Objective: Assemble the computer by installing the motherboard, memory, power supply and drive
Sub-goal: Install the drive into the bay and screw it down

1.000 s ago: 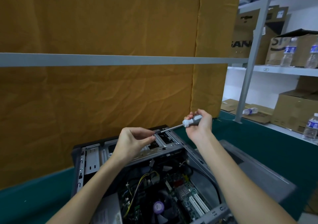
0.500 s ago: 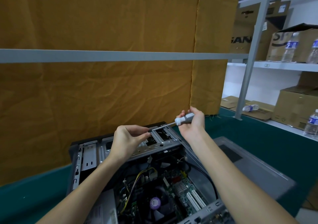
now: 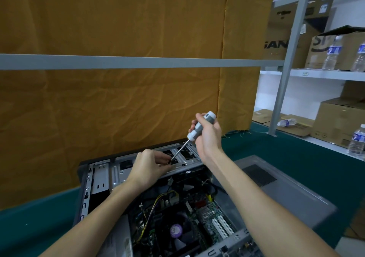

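The right hand [image 3: 207, 138] is gripping a grey-and-white-handled screwdriver [image 3: 199, 127]; the left hand's [image 3: 147, 167] fingers are pinching at its tip over the open grey metal computer case [image 3: 102, 174]. Brown cardboard box [image 3: 280, 37] is reading "SAN".

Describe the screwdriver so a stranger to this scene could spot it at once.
Find the open computer case on the green table, in front of the orange cloth. Above its far metal bracket, the right hand grips the screwdriver, which slants down toward the left hand. Its white-and-grey handle and thin shaft match nothing else nearby.
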